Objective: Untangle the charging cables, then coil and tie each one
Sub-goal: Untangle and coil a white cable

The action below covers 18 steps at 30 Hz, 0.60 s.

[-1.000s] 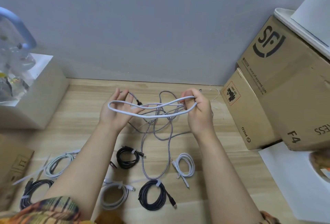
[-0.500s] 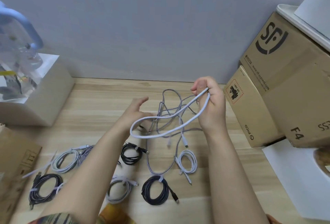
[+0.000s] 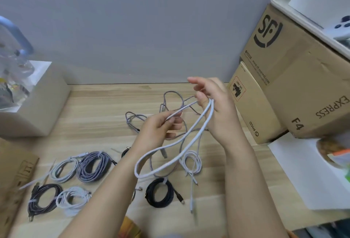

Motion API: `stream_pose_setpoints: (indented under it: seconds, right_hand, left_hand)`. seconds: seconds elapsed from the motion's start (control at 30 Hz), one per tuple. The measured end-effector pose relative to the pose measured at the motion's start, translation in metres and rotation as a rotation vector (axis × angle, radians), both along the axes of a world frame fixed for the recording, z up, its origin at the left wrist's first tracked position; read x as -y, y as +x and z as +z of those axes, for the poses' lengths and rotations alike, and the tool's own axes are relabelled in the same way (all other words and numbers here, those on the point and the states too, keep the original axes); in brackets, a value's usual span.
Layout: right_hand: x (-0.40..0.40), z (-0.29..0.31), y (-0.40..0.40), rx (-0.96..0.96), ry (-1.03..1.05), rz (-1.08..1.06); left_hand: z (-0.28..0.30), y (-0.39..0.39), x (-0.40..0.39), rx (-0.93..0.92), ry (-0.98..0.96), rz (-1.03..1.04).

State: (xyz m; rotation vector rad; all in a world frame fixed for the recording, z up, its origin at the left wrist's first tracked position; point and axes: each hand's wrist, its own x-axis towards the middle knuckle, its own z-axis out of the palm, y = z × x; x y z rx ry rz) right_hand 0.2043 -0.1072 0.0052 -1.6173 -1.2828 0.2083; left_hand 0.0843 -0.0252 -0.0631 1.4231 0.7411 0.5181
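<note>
Count — coiled, tied cables on the table (image 3: 106, 105): seven visible, one (image 3: 125, 152) mostly hidden by an arm. Loose cables: one white (image 3: 170, 165), held; grey tangle (image 3: 170, 97) — number indeterminate. Cardboard boxes: two (image 3: 303, 78), (image 3: 251, 112).
</note>
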Motion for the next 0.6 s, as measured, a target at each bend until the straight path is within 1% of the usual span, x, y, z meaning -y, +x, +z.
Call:
stream_pose_setpoints:
  seconds: [0.07,0.13,0.17,0.2,0.27,0.33,0.4,0.47,0.53,0.6]
  right_hand:
    - [0.011,-0.007,0.008,-0.021,-0.155,0.018]
    - [0.022,-0.015,0.012,-0.155,-0.316,0.021]
    - [0.027,-0.020,0.015,-0.202,-0.359,-0.020]
    - [0.032,-0.025,0.018,-0.203,-0.382,-0.081]
    - [0.042,-0.038,0.027,-0.146,-0.461,-0.205]
    - [0.049,-0.050,0.034,-0.110,-0.621,-0.262]
    - [0.054,-0.057,0.036,-0.028,-0.781,-0.240]
    - [0.055,-0.057,0.035,0.022,-0.855,-0.207]
    - [0.054,-0.055,0.033,0.039,-0.867,-0.192]
    - [0.049,-0.053,0.028,0.045,-0.788,-0.187]
  left_hand:
    - [-0.001,-0.010,0.000,0.022,-0.051,0.021]
    - [0.002,-0.019,0.001,0.081,-0.117,0.033]
    - [0.004,-0.024,0.001,0.127,-0.183,0.053]
    - [0.005,-0.028,0.000,0.166,-0.263,0.081]
    - [0.010,-0.035,-0.005,0.201,-0.391,0.129]
    - [0.014,-0.040,-0.008,0.190,-0.448,0.165]
    - [0.015,-0.043,-0.011,0.163,-0.456,0.188]
    - [0.016,-0.044,-0.012,0.136,-0.419,0.195]
    - [0.017,-0.044,-0.010,0.103,-0.369,0.190]
    - [0.018,-0.042,-0.007,0.067,-0.327,0.166]
